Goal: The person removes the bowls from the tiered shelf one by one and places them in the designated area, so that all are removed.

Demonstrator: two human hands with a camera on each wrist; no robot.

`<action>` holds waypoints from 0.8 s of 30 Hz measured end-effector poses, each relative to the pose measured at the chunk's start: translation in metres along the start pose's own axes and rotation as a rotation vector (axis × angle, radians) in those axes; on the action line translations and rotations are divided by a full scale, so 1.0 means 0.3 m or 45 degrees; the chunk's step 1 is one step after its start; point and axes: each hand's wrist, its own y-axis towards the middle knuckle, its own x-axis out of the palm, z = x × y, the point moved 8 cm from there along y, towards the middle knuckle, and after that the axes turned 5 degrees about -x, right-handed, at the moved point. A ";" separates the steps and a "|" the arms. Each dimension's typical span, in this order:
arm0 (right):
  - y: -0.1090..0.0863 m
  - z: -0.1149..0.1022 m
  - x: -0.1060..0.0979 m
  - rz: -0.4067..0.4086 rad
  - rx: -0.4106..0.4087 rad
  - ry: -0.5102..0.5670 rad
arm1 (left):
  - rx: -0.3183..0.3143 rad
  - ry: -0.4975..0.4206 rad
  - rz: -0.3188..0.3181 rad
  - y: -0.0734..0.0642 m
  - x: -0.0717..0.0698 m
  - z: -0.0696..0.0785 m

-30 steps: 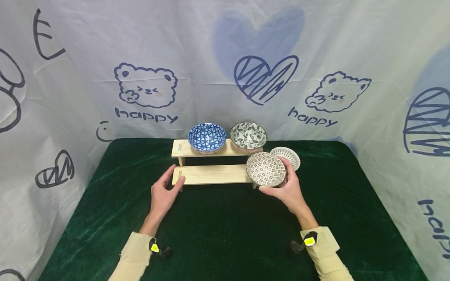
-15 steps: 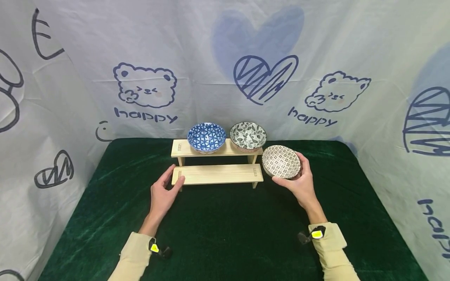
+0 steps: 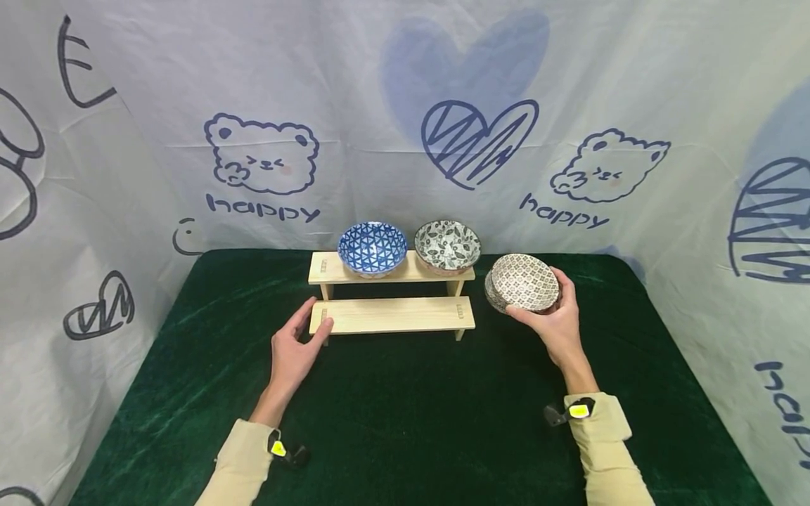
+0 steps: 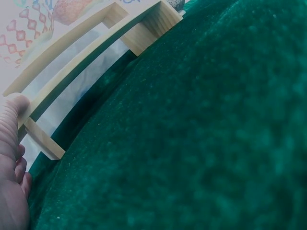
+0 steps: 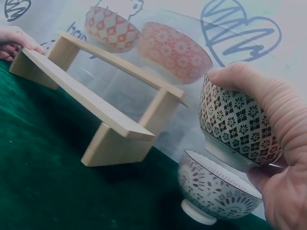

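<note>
Right hand (image 3: 557, 330) fingers clamp the brown-patterned bowl (image 3: 526, 282) above the white bowl (image 5: 216, 189) – off the wooden stand's (image 3: 392, 315) right end, toward the table's (image 3: 405, 429) back edge. The left hand (image 3: 296, 348) pinches the stand's left end.

The right hand (image 3: 557, 327) has a held bowl (image 3: 525, 282) over a lower bowl (image 5: 216, 194). Left of that hand stands a front shelf (image 3: 392, 315), its far end between the left hand's (image 3: 294, 349) thumb and fingers; behind, a rear shelf (image 3: 325, 267) bears two bowls (image 3: 372, 248).
</note>
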 end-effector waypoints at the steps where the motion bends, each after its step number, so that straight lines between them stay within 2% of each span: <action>1: 0.006 0.001 -0.005 0.006 0.000 0.004 | -0.001 0.000 0.001 0.001 0.000 0.000; 11: 0.059 0.022 -0.064 0.077 0.002 0.042 | 0.014 -0.005 0.008 0.007 0.004 0.003; 24: 0.069 0.058 -0.144 0.222 0.005 0.075 | 0.020 -0.010 0.017 -0.002 -0.001 -0.001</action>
